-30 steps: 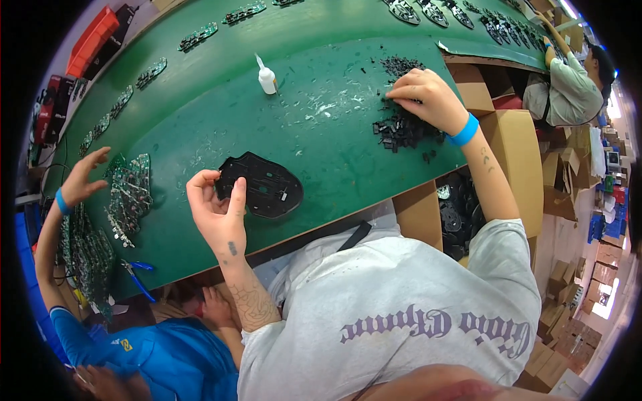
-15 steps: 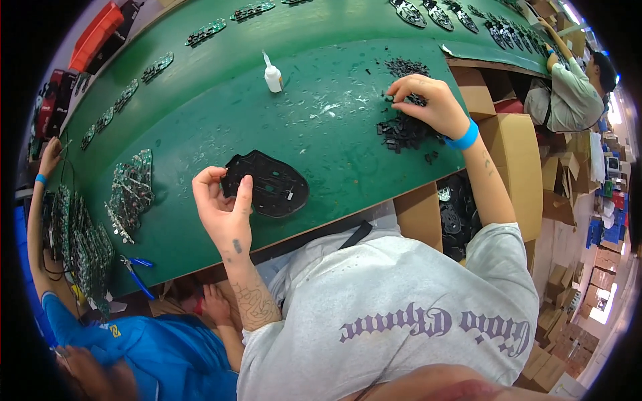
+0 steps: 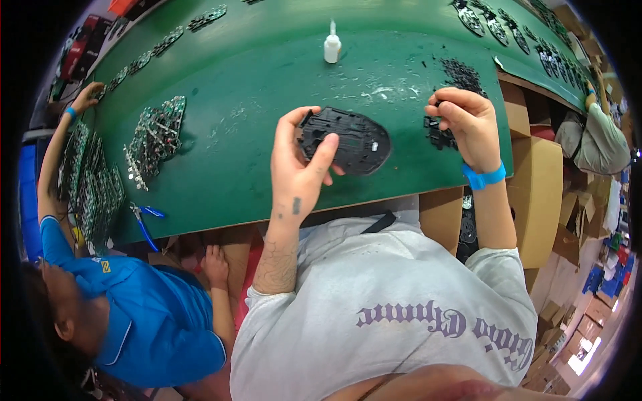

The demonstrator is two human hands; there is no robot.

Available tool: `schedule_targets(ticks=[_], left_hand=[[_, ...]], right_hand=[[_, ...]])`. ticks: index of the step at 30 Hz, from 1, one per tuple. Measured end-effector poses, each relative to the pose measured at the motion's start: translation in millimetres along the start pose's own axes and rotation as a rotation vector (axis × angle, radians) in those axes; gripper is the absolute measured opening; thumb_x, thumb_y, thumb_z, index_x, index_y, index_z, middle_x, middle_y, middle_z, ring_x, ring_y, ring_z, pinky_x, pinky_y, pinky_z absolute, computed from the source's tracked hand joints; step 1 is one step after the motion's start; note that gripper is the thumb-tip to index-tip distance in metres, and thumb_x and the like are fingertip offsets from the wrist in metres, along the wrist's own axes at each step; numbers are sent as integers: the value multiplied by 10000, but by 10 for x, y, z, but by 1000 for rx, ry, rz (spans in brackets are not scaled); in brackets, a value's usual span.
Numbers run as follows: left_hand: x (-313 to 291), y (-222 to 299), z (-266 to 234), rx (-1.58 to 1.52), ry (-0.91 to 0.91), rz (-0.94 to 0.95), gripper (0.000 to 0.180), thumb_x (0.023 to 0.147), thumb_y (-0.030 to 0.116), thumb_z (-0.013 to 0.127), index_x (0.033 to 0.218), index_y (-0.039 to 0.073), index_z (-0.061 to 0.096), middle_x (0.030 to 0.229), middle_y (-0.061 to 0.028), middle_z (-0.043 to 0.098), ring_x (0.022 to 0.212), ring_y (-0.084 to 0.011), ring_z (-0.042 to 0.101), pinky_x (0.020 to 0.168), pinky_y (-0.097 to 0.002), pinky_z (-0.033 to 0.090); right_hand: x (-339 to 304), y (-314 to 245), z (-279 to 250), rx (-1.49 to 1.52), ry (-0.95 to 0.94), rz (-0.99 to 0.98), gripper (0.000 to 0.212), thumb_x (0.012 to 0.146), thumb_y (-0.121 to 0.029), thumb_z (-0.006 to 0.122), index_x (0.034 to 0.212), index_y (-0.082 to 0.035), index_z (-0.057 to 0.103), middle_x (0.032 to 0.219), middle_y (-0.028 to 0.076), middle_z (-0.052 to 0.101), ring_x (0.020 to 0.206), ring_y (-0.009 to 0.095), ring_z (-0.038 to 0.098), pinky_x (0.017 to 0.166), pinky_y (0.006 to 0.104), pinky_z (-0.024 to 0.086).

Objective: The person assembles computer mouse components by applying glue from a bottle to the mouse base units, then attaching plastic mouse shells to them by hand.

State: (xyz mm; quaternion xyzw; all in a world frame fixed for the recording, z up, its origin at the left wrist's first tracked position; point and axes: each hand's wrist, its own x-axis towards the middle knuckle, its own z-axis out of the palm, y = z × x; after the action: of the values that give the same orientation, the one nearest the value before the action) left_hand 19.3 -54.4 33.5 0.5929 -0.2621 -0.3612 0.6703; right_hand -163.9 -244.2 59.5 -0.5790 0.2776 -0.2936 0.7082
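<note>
My left hand (image 3: 301,160) grips a black plastic mouse shell (image 3: 361,150), thumb over its inner face and fingers beneath. The shell is tilted above the green bench, its ribbed inside facing up, with a small pale label near its right end. To its right, my right hand (image 3: 471,127) is closed in a pinch, thumb against forefinger. A tiny black plastic part (image 3: 439,103) shows at those fingertips; its exact shape is too small to make out. Beside and behind that hand lie loose black plastic parts (image 3: 461,75), partly covered by it.
A white dropper bottle (image 3: 332,50) stands farther back. Green circuit boards (image 3: 157,140) lie heaped at left, near blue-handled pliers (image 3: 148,227). A co-worker in a blue shirt (image 3: 154,314) sits at left. Black mouse bases (image 3: 469,19) line the far right; a cardboard box (image 3: 538,200) stands at right.
My left hand has raised the shell off the bench and brought it rightward. My right hand has drawn back from the parts pile, still pinching. The whole view has shifted.
</note>
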Motion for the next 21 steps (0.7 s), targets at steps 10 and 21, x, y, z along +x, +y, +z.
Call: schedule_targets(ticks=[10, 21], left_hand=[[-33, -26, 257, 131, -32, 193, 425, 905, 34, 632, 1273, 16, 420, 1111, -119, 553, 714, -118, 625, 548, -218, 518], [-11, -15, 242, 319, -135, 302, 515, 893, 69, 668, 1335, 11, 410, 1033, -125, 629, 719, -136, 658, 615, -235, 535]], right_hand=[[-23, 272, 562, -133, -96, -180, 117, 793, 45, 707, 910, 50, 710, 1117, 138, 671, 1007, 191, 628, 889, 299, 499], [132, 93, 250, -39, -322, 232, 258, 842, -106, 719, 1073, -6, 664, 1002, 41, 683, 914, 101, 620, 815, 250, 496]])
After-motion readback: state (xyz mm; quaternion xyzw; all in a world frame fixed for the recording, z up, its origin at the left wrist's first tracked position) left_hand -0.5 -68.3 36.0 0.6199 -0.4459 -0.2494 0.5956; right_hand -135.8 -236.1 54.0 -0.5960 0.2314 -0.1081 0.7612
